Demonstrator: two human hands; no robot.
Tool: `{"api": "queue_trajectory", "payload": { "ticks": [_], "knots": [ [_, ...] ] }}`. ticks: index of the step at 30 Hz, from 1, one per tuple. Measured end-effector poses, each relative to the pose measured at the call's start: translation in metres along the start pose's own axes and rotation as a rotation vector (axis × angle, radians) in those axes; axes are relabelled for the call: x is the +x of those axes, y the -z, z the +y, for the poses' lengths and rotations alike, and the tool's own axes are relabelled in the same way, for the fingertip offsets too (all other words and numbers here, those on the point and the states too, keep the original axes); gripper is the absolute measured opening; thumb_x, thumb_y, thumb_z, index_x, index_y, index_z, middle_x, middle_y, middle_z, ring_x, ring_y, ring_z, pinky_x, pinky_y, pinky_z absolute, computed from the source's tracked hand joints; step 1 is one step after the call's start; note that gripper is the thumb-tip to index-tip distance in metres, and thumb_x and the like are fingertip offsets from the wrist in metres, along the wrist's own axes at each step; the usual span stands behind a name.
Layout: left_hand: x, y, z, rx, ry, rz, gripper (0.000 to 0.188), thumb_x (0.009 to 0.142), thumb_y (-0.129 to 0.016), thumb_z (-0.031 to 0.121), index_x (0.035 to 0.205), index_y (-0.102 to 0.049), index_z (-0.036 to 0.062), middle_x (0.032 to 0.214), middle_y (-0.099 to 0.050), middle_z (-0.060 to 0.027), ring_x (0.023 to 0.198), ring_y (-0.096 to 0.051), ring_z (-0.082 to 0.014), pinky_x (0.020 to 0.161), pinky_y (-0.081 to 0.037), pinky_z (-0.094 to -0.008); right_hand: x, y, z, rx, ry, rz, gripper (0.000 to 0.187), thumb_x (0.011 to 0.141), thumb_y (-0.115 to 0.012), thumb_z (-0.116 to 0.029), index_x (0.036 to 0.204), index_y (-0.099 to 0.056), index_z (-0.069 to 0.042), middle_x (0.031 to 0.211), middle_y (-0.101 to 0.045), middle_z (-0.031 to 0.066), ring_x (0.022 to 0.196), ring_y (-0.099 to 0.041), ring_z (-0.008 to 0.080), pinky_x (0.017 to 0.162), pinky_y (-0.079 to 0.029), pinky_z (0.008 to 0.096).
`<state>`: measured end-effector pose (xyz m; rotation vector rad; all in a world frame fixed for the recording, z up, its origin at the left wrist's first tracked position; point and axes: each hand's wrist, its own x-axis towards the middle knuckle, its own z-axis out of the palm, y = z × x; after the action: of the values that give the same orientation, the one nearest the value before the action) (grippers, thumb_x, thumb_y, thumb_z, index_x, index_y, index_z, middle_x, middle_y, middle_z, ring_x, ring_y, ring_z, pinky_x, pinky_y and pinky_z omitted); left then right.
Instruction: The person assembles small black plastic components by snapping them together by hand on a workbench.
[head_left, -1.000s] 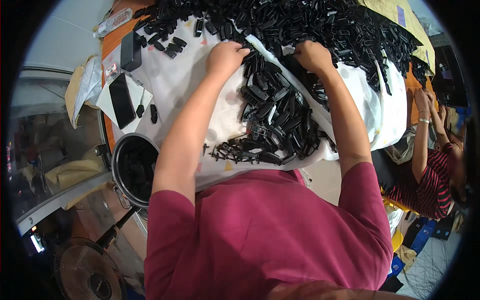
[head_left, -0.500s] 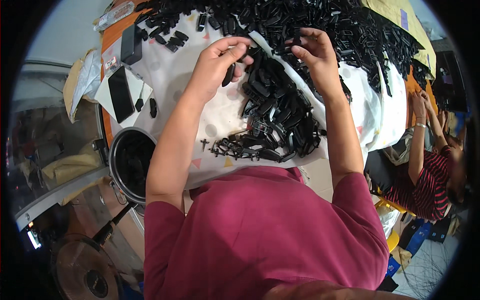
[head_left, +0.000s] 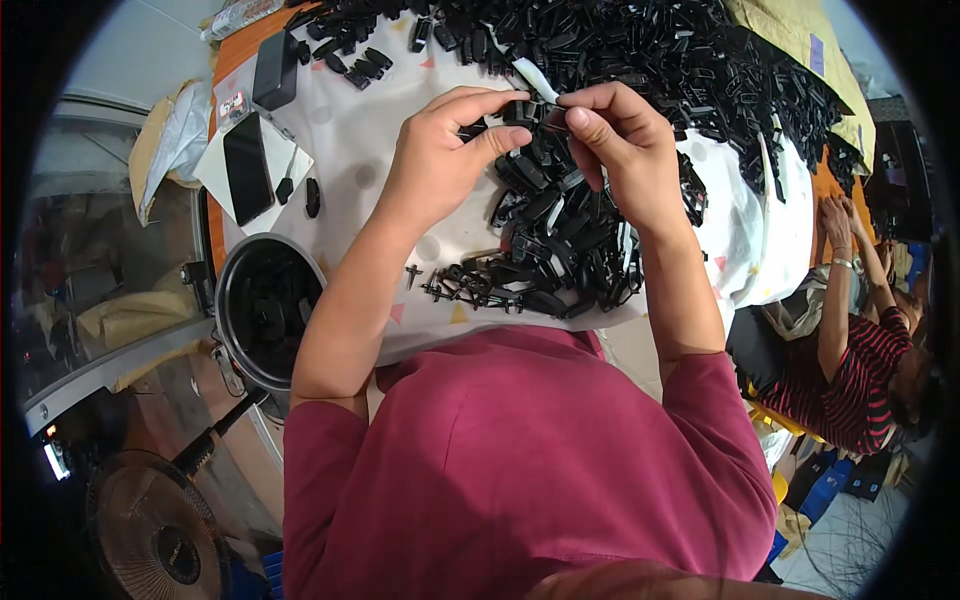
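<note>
One small, slim, black plastic-looking piece (head_left: 553, 104), pinched in the right hand (head_left: 636, 148), lies crosswise toward the left hand (head_left: 442, 150), whose hold cannot be told.

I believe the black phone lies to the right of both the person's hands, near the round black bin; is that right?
Not quite: the head view shows the black phone to the left of both the left hand and the right hand, though near the round black bin.
</note>
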<state>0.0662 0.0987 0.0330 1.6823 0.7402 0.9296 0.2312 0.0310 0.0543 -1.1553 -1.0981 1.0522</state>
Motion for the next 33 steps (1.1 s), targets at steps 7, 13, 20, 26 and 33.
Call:
{"api": "queue_trajectory", "payload": {
  "ticks": [7,13,20,26,33],
  "knots": [
    [-0.01,0.004,0.013,0.244,-0.247,-0.005,0.03,0.069,-0.07,0.011,0.097,-0.063,0.0052,0.084,-0.061,-0.0068,0.077,-0.057,-0.0137,0.069,-0.044,-0.0238,-0.002,0.008,-0.006,0.079,-0.252,-0.081,0.01,0.081,-0.06,-0.011,0.084,-0.059,-0.002,0.061,-0.05,-0.0023,0.043,-0.037,0.0027,0.037,-0.024,0.0156],
    [-0.016,-0.009,0.002,-0.343,0.04,-0.005,0.032,0.074,-0.067,0.014,0.103,-0.06,0.0039,0.084,-0.061,-0.0027,0.071,-0.054,-0.0087,0.063,-0.044,-0.021,-0.01,-0.017,-0.004,0.297,-0.227,0.035,0.014,0.081,-0.059,-0.01,0.09,-0.057,0.0,0.073,-0.056,0.0027,0.048,-0.045,0.0057,0.037,-0.031,0.0168],
    [-0.02,-0.011,0.001,-0.571,0.271,0.124,0.029,0.08,-0.061,0.014,0.104,-0.057,-0.0028,0.087,-0.061,-0.004,0.061,-0.051,-0.0067,0.057,-0.043,-0.0184,-0.017,-0.037,0.015,0.051,-0.171,0.08,0.022,0.078,-0.062,-0.007,0.095,-0.054,0.004,0.075,-0.06,0.0067,0.055,-0.055,0.0098,0.046,-0.046,0.0204],
    [-0.021,0.048,-0.037,-0.901,0.376,0.385,0.023,0.083,-0.057,0.025,0.091,-0.058,0.0031,0.083,-0.059,-0.0048,0.066,-0.055,-0.0127,0.056,-0.045,-0.0237,0.013,-0.058,0.062,-0.208,0.018,-0.169,0.027,0.076,-0.065,-0.015,0.095,-0.056,0.001,0.074,-0.06,0.0073,0.059,-0.057,0.0112,0.052,-0.045,0.0215],
    [0.019,0.047,-0.072,-0.341,0.482,0.412,0.016,0.075,-0.063,0.015,0.08,-0.055,0.0026,0.069,-0.055,-0.0033,0.056,-0.052,-0.0111,0.043,-0.04,-0.0225,0.005,-0.073,0.096,-1.205,0.464,-0.321,0.019,0.066,-0.063,-0.015,0.084,-0.058,-0.009,0.081,-0.056,0.0085,0.074,-0.051,0.026,0.066,-0.046,0.0334]
  ]
}}
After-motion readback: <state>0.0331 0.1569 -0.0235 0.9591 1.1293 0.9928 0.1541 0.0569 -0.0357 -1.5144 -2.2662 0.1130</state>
